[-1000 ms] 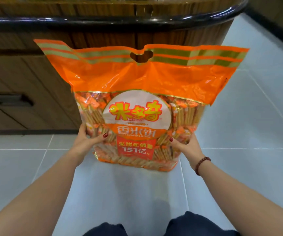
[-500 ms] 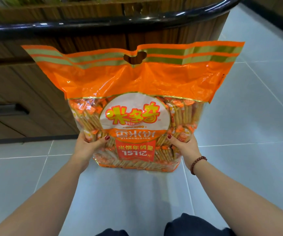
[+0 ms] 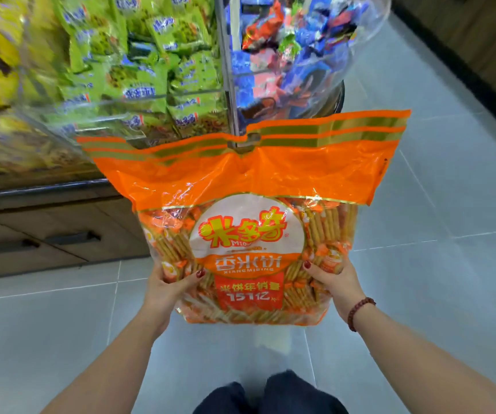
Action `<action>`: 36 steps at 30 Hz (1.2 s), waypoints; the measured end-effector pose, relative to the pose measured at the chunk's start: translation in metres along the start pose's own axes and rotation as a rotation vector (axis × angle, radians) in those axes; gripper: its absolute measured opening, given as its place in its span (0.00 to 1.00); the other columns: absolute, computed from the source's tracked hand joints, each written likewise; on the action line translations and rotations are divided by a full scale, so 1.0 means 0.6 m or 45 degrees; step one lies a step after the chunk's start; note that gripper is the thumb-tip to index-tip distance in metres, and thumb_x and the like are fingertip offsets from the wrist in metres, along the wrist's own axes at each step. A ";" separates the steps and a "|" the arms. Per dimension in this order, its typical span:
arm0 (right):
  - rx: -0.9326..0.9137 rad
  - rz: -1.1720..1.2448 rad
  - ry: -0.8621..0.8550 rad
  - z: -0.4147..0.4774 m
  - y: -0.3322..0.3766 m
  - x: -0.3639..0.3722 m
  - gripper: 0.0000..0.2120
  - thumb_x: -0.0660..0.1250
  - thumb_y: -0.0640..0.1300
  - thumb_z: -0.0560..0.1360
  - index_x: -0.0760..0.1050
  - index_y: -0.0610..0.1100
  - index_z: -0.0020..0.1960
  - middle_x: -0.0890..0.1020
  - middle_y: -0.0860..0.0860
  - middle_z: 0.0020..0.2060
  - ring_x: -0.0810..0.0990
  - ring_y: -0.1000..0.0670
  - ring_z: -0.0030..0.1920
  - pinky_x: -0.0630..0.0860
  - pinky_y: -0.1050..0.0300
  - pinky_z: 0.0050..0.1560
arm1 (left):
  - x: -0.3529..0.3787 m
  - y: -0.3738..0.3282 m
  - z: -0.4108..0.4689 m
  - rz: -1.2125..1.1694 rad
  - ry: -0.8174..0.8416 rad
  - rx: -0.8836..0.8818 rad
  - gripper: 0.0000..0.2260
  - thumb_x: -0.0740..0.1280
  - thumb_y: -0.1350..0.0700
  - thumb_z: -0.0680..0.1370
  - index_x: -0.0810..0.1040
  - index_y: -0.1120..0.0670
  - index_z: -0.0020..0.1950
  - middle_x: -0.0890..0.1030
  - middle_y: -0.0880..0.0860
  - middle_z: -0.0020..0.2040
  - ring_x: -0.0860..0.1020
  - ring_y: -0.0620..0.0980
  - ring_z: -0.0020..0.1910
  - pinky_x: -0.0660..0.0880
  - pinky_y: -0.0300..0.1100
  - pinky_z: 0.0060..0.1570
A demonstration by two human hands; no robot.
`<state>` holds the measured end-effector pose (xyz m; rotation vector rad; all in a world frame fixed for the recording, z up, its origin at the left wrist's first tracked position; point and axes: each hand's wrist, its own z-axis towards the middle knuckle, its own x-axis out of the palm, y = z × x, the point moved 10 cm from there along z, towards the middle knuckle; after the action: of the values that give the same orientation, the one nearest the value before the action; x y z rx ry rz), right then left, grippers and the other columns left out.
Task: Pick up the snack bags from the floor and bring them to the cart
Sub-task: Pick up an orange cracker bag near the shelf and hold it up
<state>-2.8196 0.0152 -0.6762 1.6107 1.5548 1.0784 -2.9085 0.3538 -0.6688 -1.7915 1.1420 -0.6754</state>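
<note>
A large orange snack bag (image 3: 249, 186) full of small rice-cracker packs hangs upright in the air in front of me, clear of the grey floor. My left hand (image 3: 167, 289) grips its lower left side with the thumb across the front. On the lower right side my right hand (image 3: 334, 283) holds it the same way, a bead bracelet on that wrist. No cart is in view.
A wooden display stand (image 3: 46, 234) with a dark rim and drawer handles stands at left. Clear bins on it hold green snack packs (image 3: 139, 70) and blue and red packs (image 3: 285, 55). Grey tiled floor (image 3: 449, 264) spreads right; a dark wall base (image 3: 464, 70) runs at far right.
The bag has risen with both hands still on it, and my view has tilted up, so the snack bins atop the stand now show.
</note>
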 end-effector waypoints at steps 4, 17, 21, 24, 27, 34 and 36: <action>0.023 0.019 -0.048 -0.100 0.136 -0.004 0.31 0.81 0.44 0.56 0.77 0.45 0.58 0.84 0.46 0.52 0.83 0.46 0.54 0.79 0.45 0.55 | 0.014 -0.130 -0.097 -0.004 0.001 0.007 0.27 0.77 0.64 0.66 0.74 0.57 0.63 0.84 0.50 0.49 0.84 0.40 0.42 0.78 0.31 0.35; -0.390 0.034 -0.167 -0.342 0.816 0.010 0.19 0.77 0.46 0.65 0.79 0.48 0.54 0.85 0.48 0.49 0.84 0.47 0.50 0.80 0.48 0.50 | 0.123 -0.800 -0.315 0.020 0.232 0.468 0.17 0.72 0.62 0.73 0.77 0.53 0.60 0.84 0.52 0.51 0.83 0.43 0.43 0.78 0.33 0.36; -0.550 0.087 -0.223 -0.406 0.989 -0.010 0.20 0.77 0.53 0.62 0.79 0.51 0.53 0.85 0.51 0.48 0.84 0.48 0.49 0.80 0.45 0.53 | 0.181 -0.987 -0.370 -0.002 0.328 0.651 0.18 0.72 0.60 0.74 0.76 0.53 0.63 0.84 0.52 0.52 0.83 0.43 0.42 0.78 0.35 0.33; -0.650 0.149 -0.276 -0.445 1.093 -0.041 0.30 0.79 0.56 0.54 0.80 0.48 0.55 0.85 0.49 0.50 0.84 0.45 0.51 0.78 0.42 0.56 | 0.229 -1.099 -0.405 -0.056 0.362 0.756 0.23 0.75 0.53 0.70 0.76 0.50 0.63 0.84 0.54 0.54 0.84 0.49 0.44 0.82 0.44 0.37; -0.707 0.200 -0.258 -0.463 1.179 -0.083 0.28 0.79 0.53 0.57 0.81 0.46 0.55 0.85 0.47 0.50 0.84 0.44 0.52 0.77 0.41 0.57 | 0.286 -1.182 -0.438 -0.093 0.376 0.814 0.27 0.77 0.46 0.67 0.75 0.47 0.65 0.85 0.51 0.53 0.84 0.54 0.48 0.82 0.54 0.46; -0.718 0.258 -0.255 -0.420 1.291 -0.241 0.21 0.77 0.47 0.66 0.80 0.43 0.57 0.85 0.44 0.49 0.84 0.42 0.50 0.78 0.40 0.57 | 0.494 -1.266 -0.454 -0.197 0.489 0.888 0.24 0.77 0.47 0.62 0.79 0.51 0.57 0.85 0.55 0.51 0.83 0.57 0.44 0.79 0.53 0.47; -0.736 0.256 -0.269 -0.398 1.318 -0.294 0.23 0.77 0.48 0.64 0.80 0.43 0.57 0.85 0.44 0.48 0.84 0.42 0.50 0.78 0.41 0.57 | 0.566 -1.278 -0.446 -0.217 0.540 0.882 0.25 0.76 0.49 0.63 0.79 0.52 0.58 0.85 0.56 0.52 0.84 0.57 0.46 0.79 0.53 0.48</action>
<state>-2.6592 -0.2529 0.1090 1.4294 0.8474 1.2714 -2.6509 0.0888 0.1304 -1.1799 0.8609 -1.4061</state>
